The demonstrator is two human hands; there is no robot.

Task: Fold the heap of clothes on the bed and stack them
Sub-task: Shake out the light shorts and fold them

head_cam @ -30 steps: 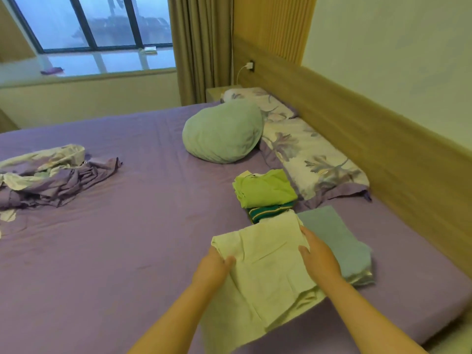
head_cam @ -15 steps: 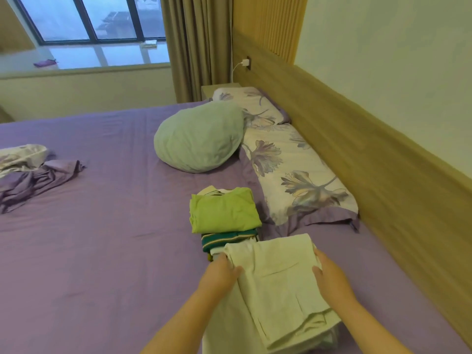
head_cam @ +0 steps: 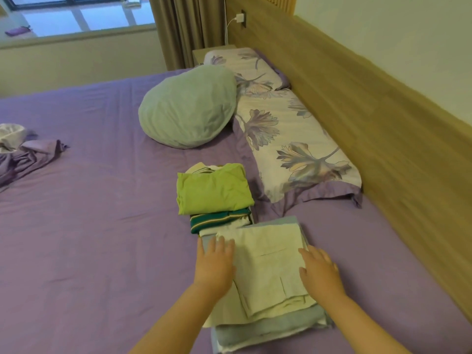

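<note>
Pale cream, the folded trousers [head_cam: 270, 267] lie on the blue-grey folded cloth [head_cam: 270, 328] on the purple bed [head_cam: 102, 226], long axis running away from me. My left hand [head_cam: 214, 264] presses flat on their left edge and my right hand [head_cam: 319, 272] on the right edge, fingers straight and gripping nothing. The unfolded heap [head_cam: 23, 149] lies well apart, far left, nearer my left hand. The lime-topped stack [head_cam: 214, 190] sits just beyond the trousers. No writing is readable.
</note>
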